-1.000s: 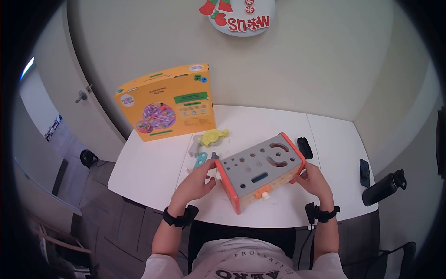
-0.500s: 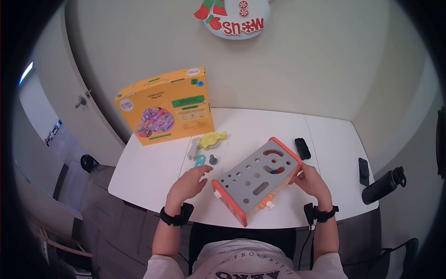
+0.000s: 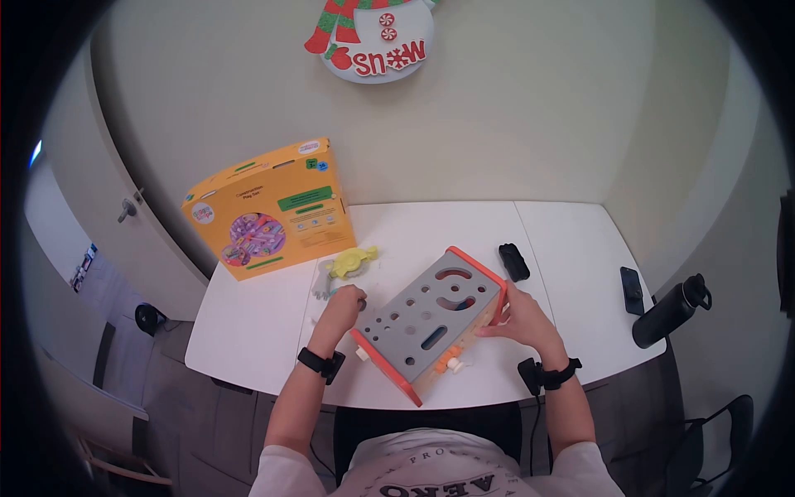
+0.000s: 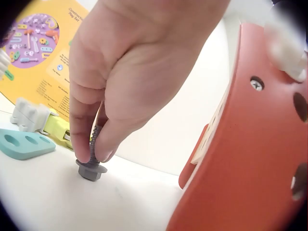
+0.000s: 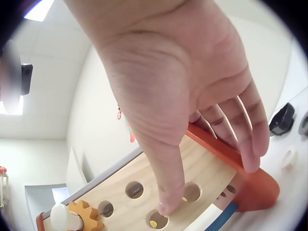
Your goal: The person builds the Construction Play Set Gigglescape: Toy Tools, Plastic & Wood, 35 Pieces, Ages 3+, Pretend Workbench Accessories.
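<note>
Grey bolt (image 4: 90, 172), beside toy box (image 3: 414, 325), pinched by left hand (image 3: 341, 310), fingertips nearly together, upturned shaft likely handiest. Box gripped on table (image 3: 571, 348) by right hand (image 3: 528, 319), thumb spread, presumably for steadiness.

The head view looks forward and down from above; close wrist views share its grey-topped, red-ended wooden box (image 3: 414, 329), left facing its left end (image 4: 240, 154), right its near side (image 5: 207, 166).

I've got the left forearm (image 3: 294, 418) and right forearm (image 3: 575, 418) angled forward and slightly inward, left hand (image 3: 342, 308) pointing down in a fingertip pinch, right hand (image 3: 528, 319) gripping with thumb (image 5: 169, 178) extended, spread wide from the other fingers (image 5: 259, 130).
</note>
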Tool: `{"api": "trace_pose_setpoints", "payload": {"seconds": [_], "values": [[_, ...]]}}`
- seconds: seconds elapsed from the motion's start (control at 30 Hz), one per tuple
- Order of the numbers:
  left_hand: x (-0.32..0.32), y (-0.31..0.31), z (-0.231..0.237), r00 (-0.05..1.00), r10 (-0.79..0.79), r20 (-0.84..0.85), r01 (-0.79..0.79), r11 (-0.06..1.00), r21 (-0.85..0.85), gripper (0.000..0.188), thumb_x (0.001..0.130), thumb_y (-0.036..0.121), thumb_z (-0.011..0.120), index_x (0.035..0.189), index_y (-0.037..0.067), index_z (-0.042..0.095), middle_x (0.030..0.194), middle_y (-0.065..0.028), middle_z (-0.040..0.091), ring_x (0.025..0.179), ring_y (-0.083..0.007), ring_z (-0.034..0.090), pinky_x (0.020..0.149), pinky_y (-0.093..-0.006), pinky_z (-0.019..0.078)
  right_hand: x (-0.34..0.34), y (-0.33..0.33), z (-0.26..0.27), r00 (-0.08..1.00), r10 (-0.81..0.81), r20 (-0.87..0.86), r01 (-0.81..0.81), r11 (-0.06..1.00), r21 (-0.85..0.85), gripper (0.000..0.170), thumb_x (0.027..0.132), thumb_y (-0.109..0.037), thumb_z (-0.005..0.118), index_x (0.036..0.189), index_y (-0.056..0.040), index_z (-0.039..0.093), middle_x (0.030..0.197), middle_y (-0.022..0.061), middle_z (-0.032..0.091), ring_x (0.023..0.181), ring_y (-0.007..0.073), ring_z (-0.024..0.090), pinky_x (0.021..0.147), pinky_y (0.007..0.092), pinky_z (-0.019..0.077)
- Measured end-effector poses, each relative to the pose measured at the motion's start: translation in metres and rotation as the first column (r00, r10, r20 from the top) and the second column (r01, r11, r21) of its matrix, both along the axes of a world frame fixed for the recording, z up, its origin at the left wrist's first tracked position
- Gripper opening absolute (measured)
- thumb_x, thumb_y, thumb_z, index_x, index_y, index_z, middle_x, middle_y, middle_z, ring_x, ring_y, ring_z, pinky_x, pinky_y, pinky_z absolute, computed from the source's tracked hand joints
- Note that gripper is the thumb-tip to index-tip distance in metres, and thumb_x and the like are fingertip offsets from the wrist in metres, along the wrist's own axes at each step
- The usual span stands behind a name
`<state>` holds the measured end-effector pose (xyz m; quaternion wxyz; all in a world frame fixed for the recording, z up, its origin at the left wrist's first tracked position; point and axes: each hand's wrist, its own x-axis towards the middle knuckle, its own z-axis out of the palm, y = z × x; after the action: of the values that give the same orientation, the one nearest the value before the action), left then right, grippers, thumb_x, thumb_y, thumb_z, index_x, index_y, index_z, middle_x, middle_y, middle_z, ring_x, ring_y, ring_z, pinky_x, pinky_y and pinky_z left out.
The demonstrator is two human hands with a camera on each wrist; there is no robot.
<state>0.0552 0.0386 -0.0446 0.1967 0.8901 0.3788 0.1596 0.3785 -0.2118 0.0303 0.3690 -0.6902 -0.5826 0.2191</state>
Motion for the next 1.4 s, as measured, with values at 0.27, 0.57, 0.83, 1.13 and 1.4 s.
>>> {"api": "trace_pose_setpoints", "payload": {"seconds": [0.27,0.57,0.83,1.13,1.4], "values": [[-0.025,-0.030,0.092,0.945,0.092,0.313,-0.116,0.992,0.059,0.014,0.088,-0.002,0.074,0.102,-0.004,0.076,0.094,-0.0165,0.075,0.092,-0.0277,0.074,0.080,-0.0352,0.0593,-0.012,0.005,-0.009,0.999,-0.036,0.029,0.035,0.999,0.032,0.081,0.063,-0.040,0.100,0.119,0.0019,0.059,0.100,0.0174,0.072,0.092,0.0326,0.074,0.083,0.0397,0.0580],[-0.036,-0.165,0.185,0.868,-0.136,0.477,0.101,0.990,0.098,0.020,0.084,-0.001,0.083,0.102,0.000,0.073,0.102,-0.0104,0.075,0.092,-0.0233,0.074,0.083,-0.0318,0.0594,-0.047,-0.031,0.053,0.924,-0.135,0.358,0.106,0.989,0.100,0.054,0.081,-0.026,0.089,0.120,-0.0020,0.060,0.113,0.0174,0.070,0.098,0.0323,0.073,0.082,0.0394,0.0580],[-0.012,-0.206,0.160,0.824,-0.192,0.533,0.335,0.923,-0.187,0.020,0.086,0.001,0.083,0.105,0.001,0.076,0.108,-0.0095,0.077,0.079,-0.0165,0.076,0.071,-0.0278,0.0594,-0.095,-0.047,0.076,0.878,0.471,-0.086,-0.447,0.870,0.206,0.041,0.090,-0.012,0.083,0.127,-0.0032,0.069,0.118,0.0110,0.073,0.095,0.0229,0.072,0.085,0.0347,0.0595],[-0.010,-0.205,0.147,0.794,-0.114,0.597,0.381,0.859,-0.342,0.014,0.088,-0.002,0.080,0.101,-0.001,0.075,0.112,-0.0113,0.076,0.080,-0.0189,0.078,0.068,-0.0256,0.0605,-0.096,-0.041,0.064,0.808,0.569,-0.155,-0.547,0.821,0.165,0.037,0.089,-0.014,0.084,0.123,-0.0034,0.071,0.110,0.0107,0.075,0.092,0.0217,0.074,0.083,0.0336,0.0598],[-0.033,-0.174,0.142,0.950,-0.149,0.276,0.103,0.979,0.174,0.060,0.075,0.025,0.095,0.126,0.010,0.068,0.155,-0.0186,0.047,0.141,-0.0362,0.048,0.108,-0.0450,0.0510,-0.027,-0.039,0.054,0.945,0.328,0.003,-0.323,0.931,-0.168,0.034,0.088,-0.016,0.085,0.116,-0.0022,0.072,0.096,0.0114,0.078,0.082,0.0210,0.076,0.078,0.0320,0.0608]]}}
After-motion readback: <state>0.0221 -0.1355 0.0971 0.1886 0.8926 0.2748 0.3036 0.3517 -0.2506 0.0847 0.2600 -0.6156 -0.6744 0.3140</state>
